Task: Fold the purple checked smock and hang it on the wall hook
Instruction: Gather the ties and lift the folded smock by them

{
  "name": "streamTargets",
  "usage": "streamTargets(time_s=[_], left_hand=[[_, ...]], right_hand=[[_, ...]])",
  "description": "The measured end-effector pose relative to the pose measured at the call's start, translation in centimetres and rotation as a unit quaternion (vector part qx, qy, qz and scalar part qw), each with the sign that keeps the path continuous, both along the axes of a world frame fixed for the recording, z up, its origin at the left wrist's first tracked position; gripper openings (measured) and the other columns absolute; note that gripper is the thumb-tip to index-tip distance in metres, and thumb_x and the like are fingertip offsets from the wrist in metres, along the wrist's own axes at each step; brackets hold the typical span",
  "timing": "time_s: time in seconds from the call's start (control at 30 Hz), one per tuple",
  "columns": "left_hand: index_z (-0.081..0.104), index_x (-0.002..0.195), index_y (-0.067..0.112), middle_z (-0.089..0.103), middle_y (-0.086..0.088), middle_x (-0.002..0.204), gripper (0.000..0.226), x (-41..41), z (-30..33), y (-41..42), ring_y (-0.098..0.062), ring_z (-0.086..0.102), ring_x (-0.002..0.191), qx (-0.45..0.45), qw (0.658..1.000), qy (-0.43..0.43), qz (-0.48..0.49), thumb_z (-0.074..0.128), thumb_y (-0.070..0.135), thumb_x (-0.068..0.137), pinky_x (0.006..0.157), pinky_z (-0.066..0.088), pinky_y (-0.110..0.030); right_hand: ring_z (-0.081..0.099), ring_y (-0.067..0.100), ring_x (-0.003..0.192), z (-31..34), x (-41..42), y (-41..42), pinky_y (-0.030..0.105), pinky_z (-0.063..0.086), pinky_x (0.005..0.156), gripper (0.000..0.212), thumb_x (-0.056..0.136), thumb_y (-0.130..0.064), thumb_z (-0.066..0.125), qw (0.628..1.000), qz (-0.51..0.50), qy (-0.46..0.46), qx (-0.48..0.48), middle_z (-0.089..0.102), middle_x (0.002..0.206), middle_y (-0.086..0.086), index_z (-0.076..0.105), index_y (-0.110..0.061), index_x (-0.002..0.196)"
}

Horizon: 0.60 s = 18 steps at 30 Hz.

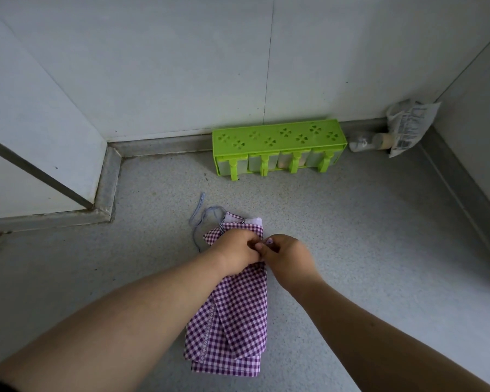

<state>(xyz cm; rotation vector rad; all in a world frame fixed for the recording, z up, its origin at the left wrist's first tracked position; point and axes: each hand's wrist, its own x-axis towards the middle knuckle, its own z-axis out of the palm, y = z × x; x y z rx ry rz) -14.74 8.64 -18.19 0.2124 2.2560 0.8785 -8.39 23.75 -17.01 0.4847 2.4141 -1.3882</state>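
Pinching the far right edge of the smock [235,312] between left hand [235,254] and right hand [287,257], person handles light, limp cloth; likely best gripped through all layers.

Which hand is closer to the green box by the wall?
The right hand, slightly. It lies almost directly below the green box in the picture, while the left hand sits further to the left, both gripping the smock.

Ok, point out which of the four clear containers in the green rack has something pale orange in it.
The third container from the left in the green rack: pale orange contents show through its clear wall, while the other three look whitish or empty.
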Motion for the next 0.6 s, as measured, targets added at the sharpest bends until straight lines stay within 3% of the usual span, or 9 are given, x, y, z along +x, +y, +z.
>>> streamTargets(time_s=[0.07,0.17,0.3,0.47,0.53,0.6], left_hand=[[0.079,0.099,0.032,0.076,0.011,0.097,0.009,-0.1,0.1,0.0,-0.009,0.069,0.095,-0.009,1.0,-0.011,0.004,0.073,0.029,0.093,0.086,0.052,-0.027],[0.079,0.087,0.033,0.078,0.011,0.094,0.008,-0.1,-0.3,-0.1,-0.009,0.071,0.094,-0.013,1.0,-0.018,0.021,0.074,0.034,0.094,0.09,0.055,-0.031],[0.077,0.085,0.026,0.076,0.01,0.087,0.024,0.0,-0.1,0.2,-0.006,0.069,0.083,-0.031,0.999,0.003,0.03,0.077,0.049,0.09,0.071,0.049,-0.026],[0.075,0.078,0.025,0.074,0.008,0.082,0.024,0.2,0.2,0.3,-0.006,0.068,0.077,-0.038,0.998,0.039,0.02,0.08,0.046,0.089,0.066,0.048,-0.027],[0.073,0.076,0.028,0.073,0.008,0.081,0.023,0.2,0.5,-0.1,-0.004,0.067,0.075,-0.033,0.999,0.04,0.012,0.079,0.044,0.091,0.065,0.047,-0.026],[0.073,0.083,0.028,0.074,0.01,0.085,0.019,0.3,0.7,-0.4,-0.005,0.068,0.082,-0.033,0.998,0.05,-0.012,0.077,0.044,0.092,0.074,0.051,-0.027]], right_hand=[[0.056,0.011,0.065,0.4,0.2,0.2,0.029,0.045,0.06,0.032,0.096,-0.047,0.065,0.998,0.04,0.026,0.047,0.064,0.077,-0.003,0.069,-0.017,0.084],[0.062,0.01,0.084,0.8,0.5,0.8,0.029,0.055,0.074,0.008,0.1,-0.028,0.063,0.991,0.097,0.064,0.061,0.062,0.098,-0.007,0.067,-0.022,0.098],[0.062,0.004,0.095,0.1,0.2,1.8,0.022,0.054,0.084,0.027,0.097,-0.022,0.062,0.98,0.164,0.031,0.103,0.06,0.114,-0.012,0.062,-0.031,0.122],[0.06,0.01,0.091,-1.0,-0.7,3.7,0.026,0.05,0.079,0.013,0.098,-0.024,0.064,0.943,0.222,0.149,0.2,0.063,0.1,-0.009,0.075,-0.026,0.105],[0.062,0.01,0.101,-1.5,-0.6,4.0,0.03,0.054,0.087,0.014,0.098,-0.025,0.06,0.933,0.234,0.186,0.199,0.066,0.108,-0.012,0.072,-0.027,0.106],[0.061,0.009,0.107,-1.5,-0.4,3.9,0.032,0.054,0.093,0.017,0.102,-0.029,0.052,0.93,0.257,0.182,0.192,0.068,0.113,-0.014,0.066,-0.029,0.112]])
